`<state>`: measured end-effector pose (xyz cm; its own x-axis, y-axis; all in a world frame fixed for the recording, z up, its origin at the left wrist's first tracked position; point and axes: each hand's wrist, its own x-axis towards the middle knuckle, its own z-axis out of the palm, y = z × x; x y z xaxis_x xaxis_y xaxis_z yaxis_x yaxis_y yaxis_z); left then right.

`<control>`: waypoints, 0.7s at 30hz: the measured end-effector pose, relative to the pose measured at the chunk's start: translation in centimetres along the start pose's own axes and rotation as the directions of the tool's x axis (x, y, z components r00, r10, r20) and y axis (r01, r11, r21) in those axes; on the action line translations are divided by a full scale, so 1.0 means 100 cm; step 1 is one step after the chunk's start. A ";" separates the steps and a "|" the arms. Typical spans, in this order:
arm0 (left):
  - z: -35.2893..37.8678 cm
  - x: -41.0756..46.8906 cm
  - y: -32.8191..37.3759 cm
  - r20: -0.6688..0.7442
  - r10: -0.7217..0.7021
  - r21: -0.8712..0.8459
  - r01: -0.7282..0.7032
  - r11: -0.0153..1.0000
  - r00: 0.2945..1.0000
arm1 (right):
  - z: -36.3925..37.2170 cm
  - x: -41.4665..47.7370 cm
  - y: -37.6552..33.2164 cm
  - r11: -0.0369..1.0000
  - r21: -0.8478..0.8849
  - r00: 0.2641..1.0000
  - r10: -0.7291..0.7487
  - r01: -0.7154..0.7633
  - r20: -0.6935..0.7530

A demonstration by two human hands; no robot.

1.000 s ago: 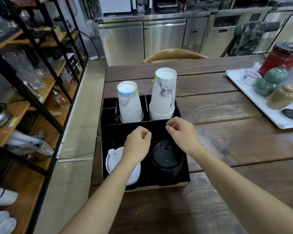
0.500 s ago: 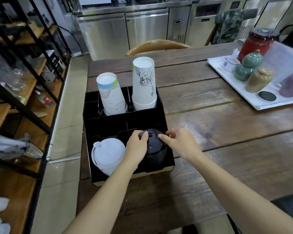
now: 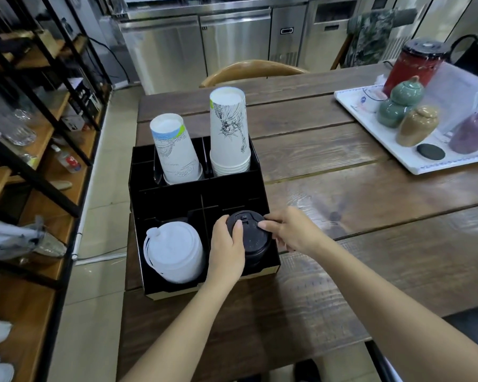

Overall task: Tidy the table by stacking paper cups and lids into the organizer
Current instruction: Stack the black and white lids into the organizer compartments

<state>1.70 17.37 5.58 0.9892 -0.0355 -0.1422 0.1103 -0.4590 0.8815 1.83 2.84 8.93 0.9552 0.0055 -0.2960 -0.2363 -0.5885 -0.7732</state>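
Note:
A black organizer [image 3: 193, 199] stands at the table's left end. Its back compartments hold upside-down paper cups: a shorter stack with a blue-green band [image 3: 174, 150] on the left and a taller stack with a line drawing [image 3: 229, 133] on the right. White lids [image 3: 174, 250] fill the front left slot. A stack of black lids [image 3: 253, 238] sits in the front right slot. My left hand [image 3: 226, 252] grips the black lids from the left, and my right hand [image 3: 290, 230] holds them from the right with the fingertips on the top lid.
A white tray [image 3: 414, 164] with a red canister [image 3: 414, 64] and several small ceramic jars lies at the table's far right. A wooden chair back [image 3: 251, 68] stands beyond the table. Black metal shelving [image 3: 33, 150] lines the left side.
Both hands came down from above the organizer's middle onto the black lids in the front right slot. The camera shifted, so the organizer sits further left in view.

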 end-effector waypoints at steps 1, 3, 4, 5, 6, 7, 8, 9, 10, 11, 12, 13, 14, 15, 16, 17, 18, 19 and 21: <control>0.000 0.001 0.000 0.003 -0.029 -0.030 0.029 0.999 1.000 | 0.000 0.001 -0.002 1.000 -0.025 1.000 -0.008 0.008 0.000; -0.003 0.004 0.002 0.012 -0.088 -0.082 0.088 0.993 0.996 | 0.002 0.006 -0.004 0.999 -0.053 1.000 -0.014 0.013 -0.012; -0.004 0.006 0.004 0.021 -0.110 -0.093 0.112 0.989 0.994 | 0.002 0.008 -0.005 0.998 -0.056 1.000 -0.012 0.011 -0.018; -0.005 0.007 0.005 0.029 -0.125 -0.095 0.127 0.987 0.992 | 0.002 0.010 -0.006 0.998 -0.061 1.000 -0.009 0.008 -0.020; -0.006 0.007 0.007 0.037 -0.131 -0.091 0.133 0.987 0.991 | 0.003 0.011 -0.006 0.998 -0.067 1.000 -0.007 0.006 -0.016; -0.007 0.008 0.007 0.045 -0.131 -0.083 0.134 0.987 0.990 | 0.002 0.012 -0.006 0.997 -0.076 1.000 -0.007 0.007 -0.007; -0.008 0.007 0.007 0.053 -0.127 -0.070 0.130 0.989 0.991 | 0.001 0.012 -0.005 0.996 -0.084 1.000 -0.006 0.006 0.003; -0.009 0.006 0.006 0.063 -0.123 -0.054 0.127 0.990 0.990 | 0.000 0.012 -0.004 0.996 -0.089 1.000 -0.006 0.007 0.010; -0.010 0.006 0.006 0.073 -0.120 -0.038 0.123 0.992 0.990 | -0.001 0.011 -0.003 0.996 -0.091 1.000 -0.007 0.008 0.014; -0.012 0.005 0.006 0.081 -0.116 -0.027 0.119 0.993 0.990 | -0.003 0.011 -0.002 0.995 -0.096 1.000 -0.007 0.009 0.019; -0.014 0.005 0.007 0.086 -0.107 -0.017 0.109 0.994 0.991 | -0.004 0.011 -0.003 0.994 -0.111 1.000 -0.010 0.013 0.027; -0.016 0.004 0.009 0.083 -0.090 -0.005 0.091 0.996 0.992 | -0.005 0.011 -0.005 0.991 -0.135 0.999 -0.015 0.020 0.036; -0.018 0.003 0.011 0.073 -0.065 0.013 0.064 0.998 0.995 | -0.007 0.012 -0.007 0.987 -0.158 0.999 -0.020 0.027 0.044; -0.022 0.002 0.013 0.058 -0.036 0.030 0.035 0.999 0.998 | -0.009 0.013 -0.012 0.985 -0.169 0.999 -0.023 0.030 0.047; -0.027 0.002 0.016 0.038 -0.008 0.037 0.006 0.999 0.999 | -0.011 0.013 -0.017 0.986 -0.165 0.999 -0.022 0.028 0.038; -0.032 0.001 0.019 0.013 0.017 0.028 -0.017 0.999 1.000 | -0.013 0.014 -0.023 0.987 -0.158 1.000 -0.028 0.028 0.005; -0.038 0.001 0.021 -0.020 0.038 0.009 -0.037 0.999 0.999 | -0.016 0.014 -0.029 0.986 -0.166 0.998 -0.044 0.035 -0.053; -0.045 0.001 0.023 -0.066 0.058 -0.005 -0.059 0.998 0.996 | -0.017 0.014 -0.037 0.982 -0.183 0.989 -0.078 0.054 -0.123; -0.060 0.002 0.021 -0.190 0.087 0.002 -0.088 0.996 0.978 | -0.013 0.013 -0.054 0.970 -0.197 0.961 -0.182 0.141 -0.207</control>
<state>2.76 21.73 10.11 0.9953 0.0939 0.0230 0.0225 -0.4561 0.8896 4.57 4.99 13.50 0.9981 -0.0550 -0.0281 -0.0594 -0.7297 -0.6812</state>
